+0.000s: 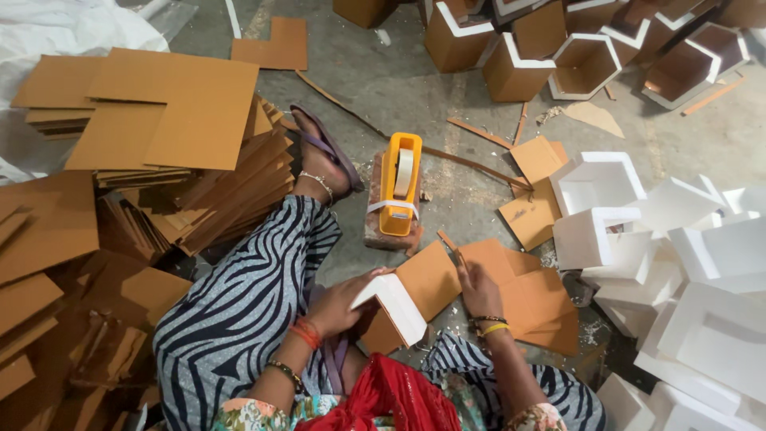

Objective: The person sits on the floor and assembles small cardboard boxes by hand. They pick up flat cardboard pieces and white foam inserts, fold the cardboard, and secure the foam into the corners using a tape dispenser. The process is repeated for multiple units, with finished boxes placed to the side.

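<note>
My left hand [341, 303] grips the white-lined end of a folded brown cardboard piece [415, 291] held over my lap. At the other end my right hand [479, 289] presses on its brown outer face, fingers bent over the edge. The piece is bent into an angle, white inside and brown outside. Just beyond it a yellow tape dispenser [399, 185] stands on a brick [380, 227] on the concrete floor. Flat brown cardboard pieces [536, 302] lie under and beside my right hand.
Tall heaps of brown cardboard sheets [171, 120] fill the left side. White shaped boxes [678, 263] pile up at the right. Finished brown hexagonal boxes [582, 60] stand at the top. My sandalled foot [319, 156] rests beside the dispenser. Thin cardboard strips [471, 164] litter the floor.
</note>
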